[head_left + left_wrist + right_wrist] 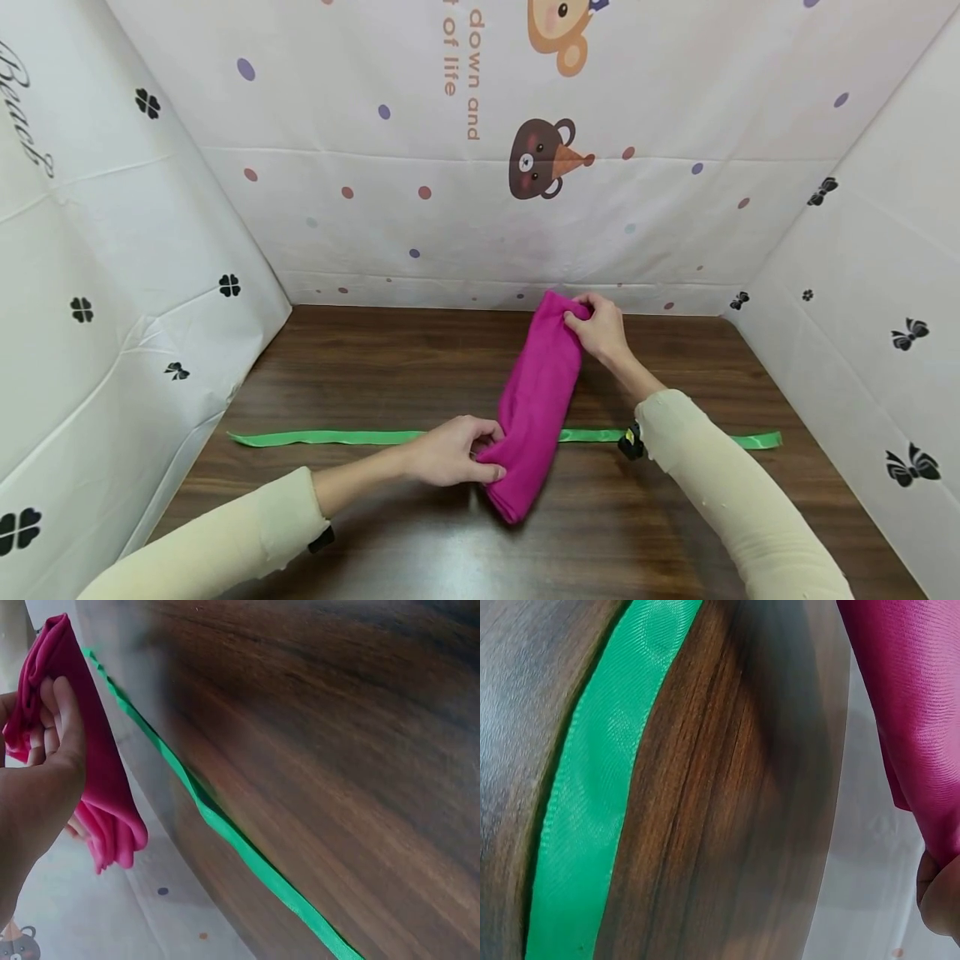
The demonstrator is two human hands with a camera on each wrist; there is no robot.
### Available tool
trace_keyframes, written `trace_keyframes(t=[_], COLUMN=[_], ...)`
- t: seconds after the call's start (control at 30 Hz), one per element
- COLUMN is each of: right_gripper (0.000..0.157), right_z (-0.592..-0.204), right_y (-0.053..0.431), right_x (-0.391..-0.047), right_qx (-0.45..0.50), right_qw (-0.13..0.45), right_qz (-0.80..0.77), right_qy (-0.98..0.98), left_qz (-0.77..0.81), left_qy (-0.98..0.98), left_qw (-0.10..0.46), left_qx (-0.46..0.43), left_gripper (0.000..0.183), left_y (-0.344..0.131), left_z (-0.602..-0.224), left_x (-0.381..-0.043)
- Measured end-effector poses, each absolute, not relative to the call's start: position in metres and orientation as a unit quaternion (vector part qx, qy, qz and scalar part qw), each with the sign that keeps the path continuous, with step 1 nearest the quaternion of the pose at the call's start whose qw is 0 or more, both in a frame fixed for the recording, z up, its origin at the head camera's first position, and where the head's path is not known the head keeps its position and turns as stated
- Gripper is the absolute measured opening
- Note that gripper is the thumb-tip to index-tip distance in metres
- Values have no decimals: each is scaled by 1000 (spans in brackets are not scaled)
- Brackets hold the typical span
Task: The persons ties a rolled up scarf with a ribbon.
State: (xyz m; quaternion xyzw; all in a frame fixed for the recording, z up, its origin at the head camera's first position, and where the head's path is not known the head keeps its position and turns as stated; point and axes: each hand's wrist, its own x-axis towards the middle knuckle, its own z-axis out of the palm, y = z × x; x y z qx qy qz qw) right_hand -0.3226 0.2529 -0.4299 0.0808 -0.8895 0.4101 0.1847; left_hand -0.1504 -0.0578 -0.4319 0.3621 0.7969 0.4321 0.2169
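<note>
A folded magenta cloth [538,400] slants across the middle of the table, its far end leaning to the right. Near its lower end, my left hand [453,452] pinches the left edge between thumb and fingers. My right hand [600,327] grips the far right corner. Beneath the cloth a long green ribbon [330,437] runs from left to right, its middle hidden by the cloth. The left wrist view shows the cloth [97,765] in folded layers around the fingers. In the right wrist view, only a fingertip [941,904] shows at the cloth's edge.
The dark wooden table [390,358] is enclosed by white printed sheets at the back [360,233], left [180,242] and right [855,358]. The ribbon's right end [757,441] lies beyond my right forearm.
</note>
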Motion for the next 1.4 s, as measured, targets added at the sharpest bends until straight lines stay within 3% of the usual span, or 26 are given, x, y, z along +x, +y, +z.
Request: trace_keyframes(t=[0.67,0.83,1.13,1.4], right_gripper=[26,27,26,25], right_z=[-425,-424,-423,-426], right_y=[244,244,242,241], right_x=[-322,-322,-324,-322], right_qx=[87,93,97,102], right_qw=[154,157,156,157], right_qz=[412,413,409,416], right_qy=[-894,-892,-894,-890], left_qz=[512,516,573,547], left_qy=[735,746,736,768], left_qw=[289,277,267,225], left_qx=[339,317,243,244], left_gripper=[18,24,17,20], left_y=[-51,-51,-41,-37], left_z=[-443,-449,-454,-452], left_x=[-134,-128,-108,-98])
